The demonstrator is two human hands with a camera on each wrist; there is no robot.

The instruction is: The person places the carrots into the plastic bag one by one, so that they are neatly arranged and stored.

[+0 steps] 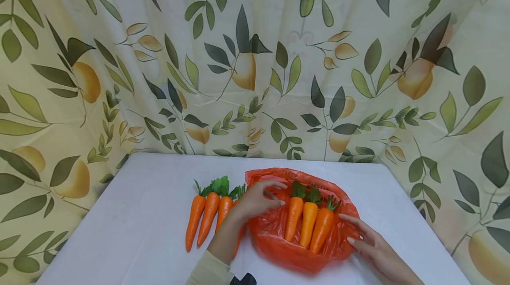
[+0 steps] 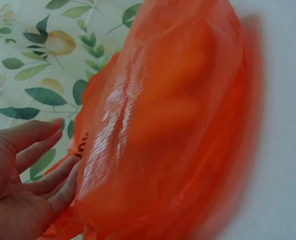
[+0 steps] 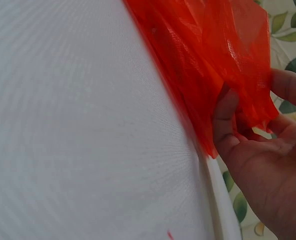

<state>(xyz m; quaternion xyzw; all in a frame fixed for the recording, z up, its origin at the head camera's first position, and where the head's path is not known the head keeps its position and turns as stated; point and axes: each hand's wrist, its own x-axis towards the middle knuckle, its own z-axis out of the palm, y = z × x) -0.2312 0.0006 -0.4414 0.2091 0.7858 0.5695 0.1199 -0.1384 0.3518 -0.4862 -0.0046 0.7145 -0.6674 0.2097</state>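
- From the left edge across the back, the curtain (image 1: 295, 117) hangs behind the table, printed with leaves and orange fruit.
- The white table (image 1: 131, 227) carries everything, its left part a plain stretch of cloth.
- Left of the bag, loose carrots (image 1: 208, 221) lie side by side, green tops toward the curtain; four can be made out, the rightmost partly covered by the left arm.
- A pale sleeve (image 1: 207, 269) and a black object (image 1: 244, 279) show at the left wrist.
- The left hand (image 1: 253, 201) reaches over the bag's left side with its fingers loosely spread, thumb and forefinger apart; in the left wrist view its lower fingers touch the plastic.
- The red bag (image 1: 284, 253) sits on the table right of centre, its mouth gaping upward, its near side low and crumpled. Dark lettering shows on it in the left wrist view, though too little to read.
- Inside the bag, three bagged carrots (image 1: 309, 223) lie next to each other, tops toward the far rim, the middle one yellower.
- The right hand (image 1: 368, 240) holds the bag's right edge between curved fingers and thumb.
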